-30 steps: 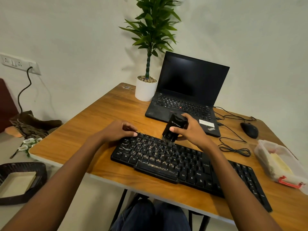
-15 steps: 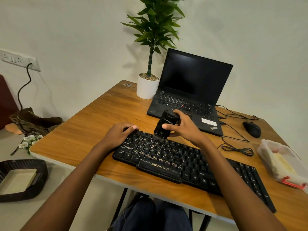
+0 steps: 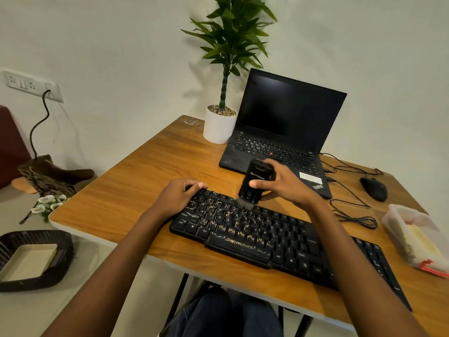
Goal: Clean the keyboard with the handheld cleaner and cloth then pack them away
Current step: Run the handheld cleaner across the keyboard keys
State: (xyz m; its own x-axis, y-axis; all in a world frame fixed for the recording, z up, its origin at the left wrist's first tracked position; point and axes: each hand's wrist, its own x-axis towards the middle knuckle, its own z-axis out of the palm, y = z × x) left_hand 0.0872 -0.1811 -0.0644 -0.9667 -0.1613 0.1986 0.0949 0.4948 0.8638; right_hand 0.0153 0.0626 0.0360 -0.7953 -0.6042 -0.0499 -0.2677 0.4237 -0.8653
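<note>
A black keyboard [image 3: 279,242] lies slanted across the wooden desk [image 3: 136,190], dusty over its left keys. My right hand [image 3: 284,186] grips a black handheld cleaner [image 3: 254,182], held nearly upright with its brush tip touching the top key rows. My left hand [image 3: 177,194] holds the keyboard's top-left corner, fingers curled over the edge. A clear plastic box [image 3: 418,239] with a red clasp sits at the desk's right edge; something yellowish lies inside it, and I cannot tell whether it is the cloth.
An open black laptop [image 3: 284,132] stands behind the keyboard, with a white potted plant [image 3: 220,127] to its left. A black mouse [image 3: 374,189] and loose cables [image 3: 352,215] lie at the right. A dark basket [image 3: 34,261] sits on the floor at the left.
My right hand has slid the cleaner a little leftward along the top key rows. My left hand stays on the keyboard's corner.
</note>
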